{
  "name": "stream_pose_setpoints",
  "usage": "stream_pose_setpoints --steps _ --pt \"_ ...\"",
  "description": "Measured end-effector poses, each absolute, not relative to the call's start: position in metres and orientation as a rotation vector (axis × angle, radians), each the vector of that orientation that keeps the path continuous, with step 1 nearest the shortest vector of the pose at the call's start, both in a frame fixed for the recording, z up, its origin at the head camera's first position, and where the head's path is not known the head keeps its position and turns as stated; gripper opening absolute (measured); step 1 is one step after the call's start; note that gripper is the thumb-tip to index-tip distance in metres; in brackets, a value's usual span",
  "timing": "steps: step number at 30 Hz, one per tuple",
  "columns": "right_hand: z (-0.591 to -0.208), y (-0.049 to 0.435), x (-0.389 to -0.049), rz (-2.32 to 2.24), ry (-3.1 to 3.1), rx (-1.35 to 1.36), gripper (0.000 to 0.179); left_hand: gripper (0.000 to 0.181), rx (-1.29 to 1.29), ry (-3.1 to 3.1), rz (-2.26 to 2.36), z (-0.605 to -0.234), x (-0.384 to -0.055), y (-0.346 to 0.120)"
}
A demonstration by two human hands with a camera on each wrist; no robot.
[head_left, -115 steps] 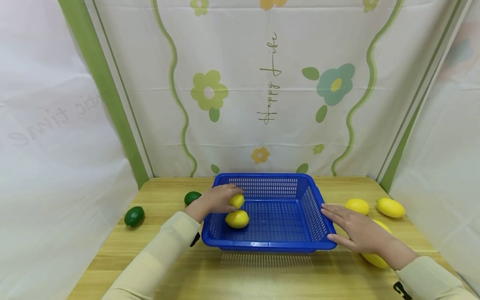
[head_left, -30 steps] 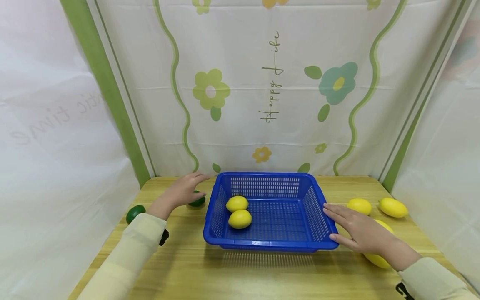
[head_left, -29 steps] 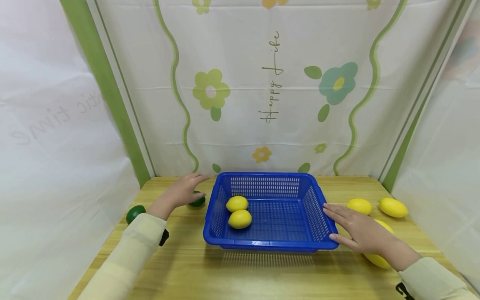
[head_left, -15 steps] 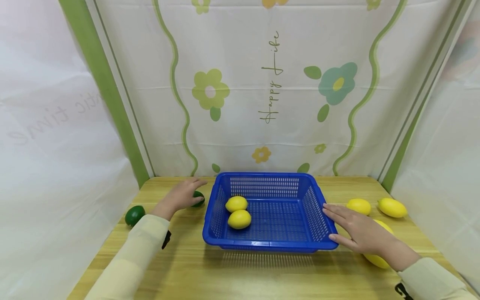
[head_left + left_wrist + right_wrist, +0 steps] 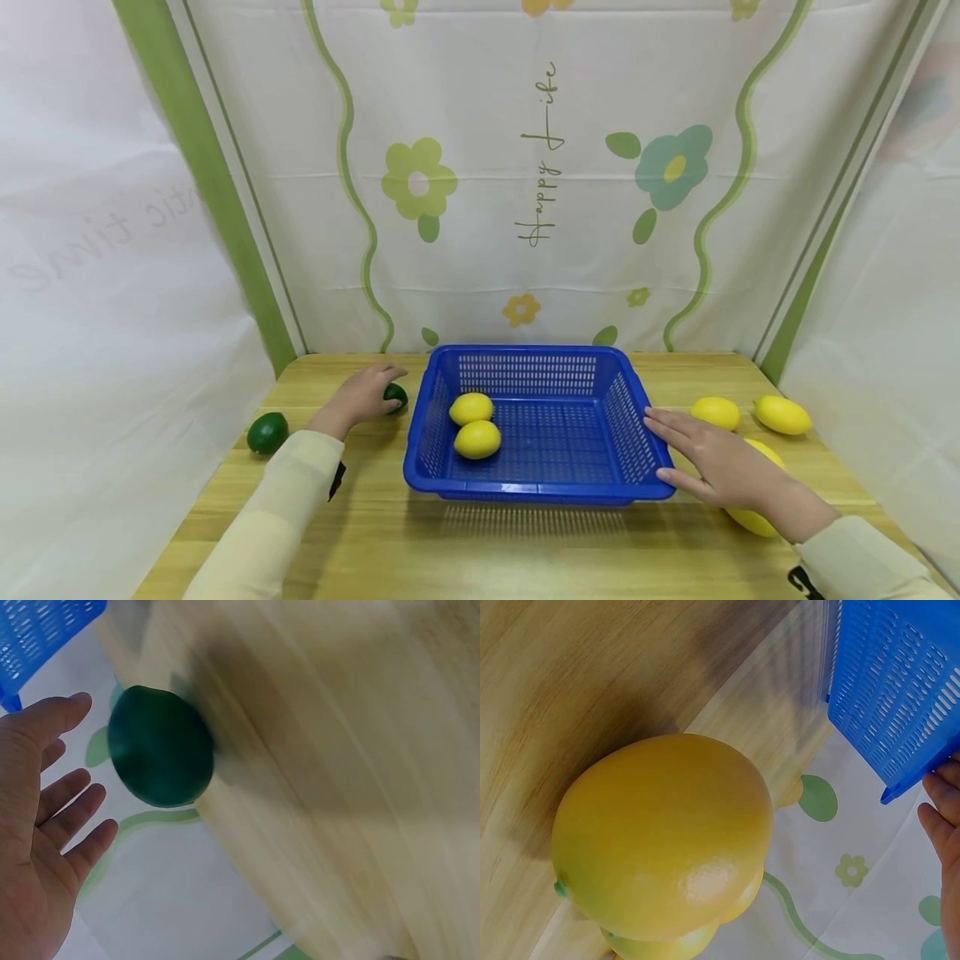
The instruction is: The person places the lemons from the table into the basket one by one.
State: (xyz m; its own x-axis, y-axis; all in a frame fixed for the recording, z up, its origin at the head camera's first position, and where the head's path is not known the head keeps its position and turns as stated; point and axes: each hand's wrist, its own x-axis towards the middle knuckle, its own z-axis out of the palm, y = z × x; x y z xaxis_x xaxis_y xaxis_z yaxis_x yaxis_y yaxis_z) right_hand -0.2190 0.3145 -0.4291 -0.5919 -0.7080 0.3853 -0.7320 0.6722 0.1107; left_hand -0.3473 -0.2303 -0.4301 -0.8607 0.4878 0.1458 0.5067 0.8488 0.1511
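Observation:
My left hand point(image 5: 362, 394) reaches over a small dark green fruit point(image 5: 396, 397), smooth and rounded like a lime, left of the blue basket point(image 5: 555, 489). In the left wrist view the fingers and thumb are spread beside the green fruit point(image 5: 161, 746), with a gap between. Two yellow lemons point(image 5: 477, 440) lie side by side in the basket's left part. My right hand point(image 5: 723, 462) has its fingers straight, their tips resting at the basket's right rim. The right wrist view shows those fingertips against the basket edge point(image 5: 922, 769).
Another dark green fruit point(image 5: 267, 433) lies near the table's left edge. On the right, a large yellow fruit point(image 5: 664, 832) sits partly hidden under my right arm, with two smaller yellow fruits point(image 5: 782, 415) behind it. A printed curtain point(image 5: 480, 250) closes off the back.
A lemon gripped by my left hand earlier now lies in the basket beside the other. That hand moved left out of the basket, then lowered toward the green fruit. My right hand stays put.

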Motion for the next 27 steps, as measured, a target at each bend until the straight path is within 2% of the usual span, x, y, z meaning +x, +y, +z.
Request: stream_pose_setpoints --steps 27 --pt "-0.43 0.314 -0.221 0.084 -2.489 1.125 0.062 0.062 -0.666 -3.029 -0.284 -0.461 -0.359 -0.234"
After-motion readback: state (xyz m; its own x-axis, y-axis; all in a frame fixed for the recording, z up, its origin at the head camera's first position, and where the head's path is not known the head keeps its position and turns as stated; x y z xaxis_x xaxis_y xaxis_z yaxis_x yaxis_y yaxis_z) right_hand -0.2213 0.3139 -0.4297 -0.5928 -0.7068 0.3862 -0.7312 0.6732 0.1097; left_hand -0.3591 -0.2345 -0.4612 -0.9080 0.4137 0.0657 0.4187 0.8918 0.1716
